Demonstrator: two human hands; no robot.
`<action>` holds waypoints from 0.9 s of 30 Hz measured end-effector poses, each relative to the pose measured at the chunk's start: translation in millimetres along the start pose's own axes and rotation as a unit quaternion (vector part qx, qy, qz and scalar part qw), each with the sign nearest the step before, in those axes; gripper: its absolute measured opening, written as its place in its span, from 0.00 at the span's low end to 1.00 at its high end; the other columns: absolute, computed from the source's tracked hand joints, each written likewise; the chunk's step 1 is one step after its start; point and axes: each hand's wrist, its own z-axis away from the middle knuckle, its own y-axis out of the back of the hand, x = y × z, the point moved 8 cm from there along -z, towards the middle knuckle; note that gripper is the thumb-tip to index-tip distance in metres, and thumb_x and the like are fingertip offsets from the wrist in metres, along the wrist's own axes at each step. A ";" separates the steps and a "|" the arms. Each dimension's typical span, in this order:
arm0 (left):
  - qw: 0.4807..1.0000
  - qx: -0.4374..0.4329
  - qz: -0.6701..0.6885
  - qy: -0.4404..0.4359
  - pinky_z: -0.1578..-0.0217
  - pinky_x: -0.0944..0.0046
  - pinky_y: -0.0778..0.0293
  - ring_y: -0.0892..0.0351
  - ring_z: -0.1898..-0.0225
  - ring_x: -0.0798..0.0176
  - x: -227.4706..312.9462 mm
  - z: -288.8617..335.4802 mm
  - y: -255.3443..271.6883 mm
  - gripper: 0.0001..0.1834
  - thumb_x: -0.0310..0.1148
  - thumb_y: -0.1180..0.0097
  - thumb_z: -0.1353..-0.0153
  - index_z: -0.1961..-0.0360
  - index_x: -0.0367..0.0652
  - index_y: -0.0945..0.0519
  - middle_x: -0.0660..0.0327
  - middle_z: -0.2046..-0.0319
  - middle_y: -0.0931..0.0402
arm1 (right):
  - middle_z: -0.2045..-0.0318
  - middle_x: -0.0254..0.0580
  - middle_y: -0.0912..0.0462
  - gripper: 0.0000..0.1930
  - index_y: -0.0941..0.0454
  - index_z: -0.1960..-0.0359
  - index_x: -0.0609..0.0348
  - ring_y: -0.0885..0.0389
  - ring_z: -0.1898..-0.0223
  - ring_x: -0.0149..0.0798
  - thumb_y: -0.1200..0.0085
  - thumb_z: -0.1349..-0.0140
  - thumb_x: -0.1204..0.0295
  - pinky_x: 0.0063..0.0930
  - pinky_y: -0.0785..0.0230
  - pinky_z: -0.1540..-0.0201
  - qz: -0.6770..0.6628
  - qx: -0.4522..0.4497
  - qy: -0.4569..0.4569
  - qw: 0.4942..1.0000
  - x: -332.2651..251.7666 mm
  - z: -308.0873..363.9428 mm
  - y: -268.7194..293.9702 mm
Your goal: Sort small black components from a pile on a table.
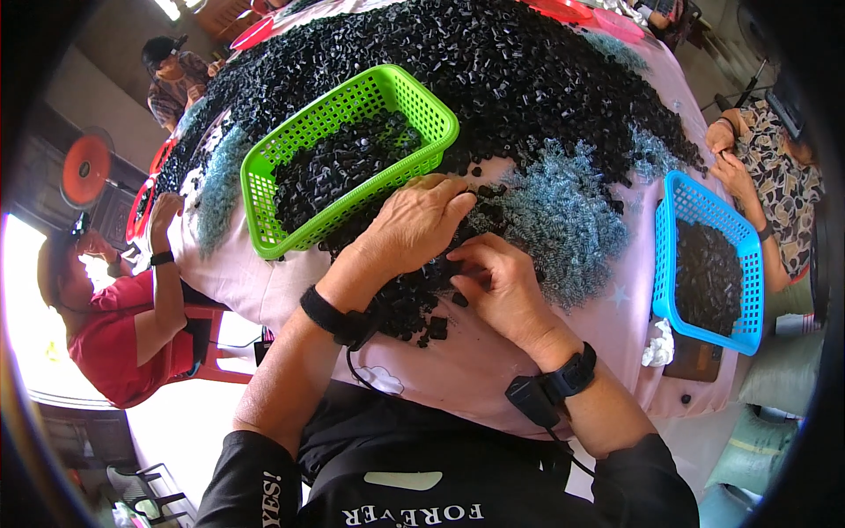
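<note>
My left hand (415,222) reaches over a small pile of black plastic parts (400,304), its fingers curled together. Just to its right, my right hand (506,286) has thumb and fingertips drawn into a pinch, close to the left fingertips. Whatever is between the fingers of either hand is too small or hidden to make out. A heap of bluish metal springs (568,224) lies beside my right hand. Beyond my left wrist stands a green plastic basket (352,99), partly filled with black parts.
A large mound of black parts (493,70) covers the far side of the pink-clothed table (238,282). More springs (220,189) lie at left. A blue basket (753,304) of black parts stands at right, near crumpled white tissue (658,345). Other people sit around the table.
</note>
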 end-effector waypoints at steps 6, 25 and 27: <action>0.996 -0.069 -0.011 0.048 0.42 0.52 0.29 0.24 0.44 0.43 0.9 22.7 -1.1 0.19 0.37 0.55 0.26 0.47 0.35 0.20 0.48 0.47 0.21 | 0.68 0.45 0.17 0.14 0.17 0.60 0.62 0.13 0.69 0.43 0.33 0.50 0.84 0.32 0.20 0.65 0.046 0.000 -0.018 0.999 3.0 1.5 4.4; 0.984 0.173 0.000 0.043 0.50 0.53 0.24 0.19 0.52 0.45 -6.5 66.2 36.1 0.12 0.21 0.40 0.41 0.55 0.36 0.17 0.51 0.56 0.18 | 0.65 0.42 0.12 0.07 0.14 0.61 0.64 0.15 0.70 0.29 0.36 0.41 0.77 0.21 0.24 0.67 -0.044 -0.008 -0.008 0.999 -9.6 -0.5 1.3; 0.984 0.175 -0.010 0.035 0.51 0.53 0.23 0.19 0.52 0.45 -2.8 53.5 32.9 0.11 0.21 0.39 0.42 0.57 0.36 0.17 0.51 0.57 0.18 | 0.67 0.37 0.15 0.07 0.17 0.57 0.64 0.19 0.70 0.24 0.43 0.30 0.73 0.18 0.27 0.68 -0.146 0.096 -0.053 0.983 -1.8 2.6 18.2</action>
